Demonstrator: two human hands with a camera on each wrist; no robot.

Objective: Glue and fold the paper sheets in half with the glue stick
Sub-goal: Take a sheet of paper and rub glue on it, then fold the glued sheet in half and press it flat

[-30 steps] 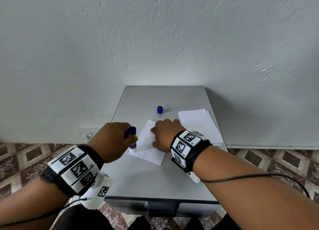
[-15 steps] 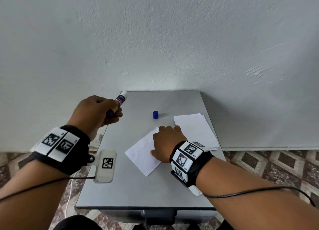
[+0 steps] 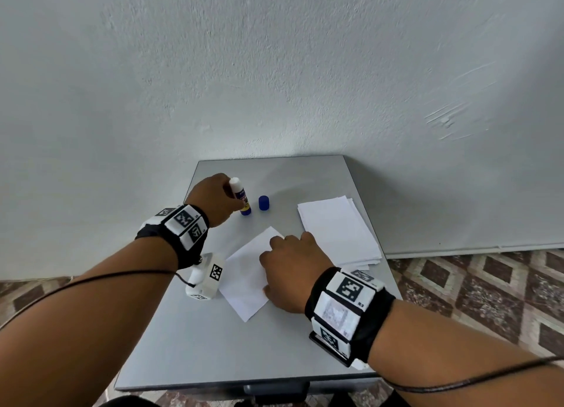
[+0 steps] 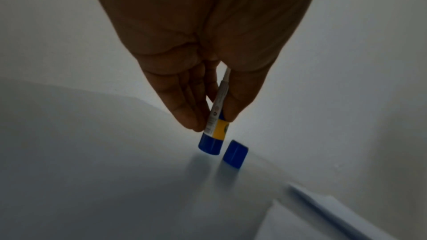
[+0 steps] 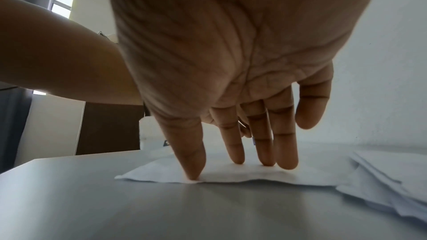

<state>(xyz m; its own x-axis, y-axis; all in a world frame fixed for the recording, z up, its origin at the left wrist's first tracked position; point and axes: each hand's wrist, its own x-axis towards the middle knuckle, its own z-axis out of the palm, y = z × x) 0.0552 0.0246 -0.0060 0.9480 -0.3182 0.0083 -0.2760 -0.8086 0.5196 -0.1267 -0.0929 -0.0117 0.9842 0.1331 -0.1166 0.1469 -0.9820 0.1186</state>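
Grey metal bench (image 3: 213, 339) is carrying everything. Left hand (image 3: 213, 200) is pinching the uncapped glue stick (image 3: 241, 197) between thumb and fingers (image 4: 184, 114), upright near the far-left corner, its blue base at the surface just beside the loose blue cap (image 3: 264, 202). Right hand (image 3: 290, 274) is pressing straight fingers (image 5: 235, 140) flat on the folded paper sheet (image 3: 244, 281) mid-bench. Paper stack (image 3: 335, 229) is lying along the right edge.
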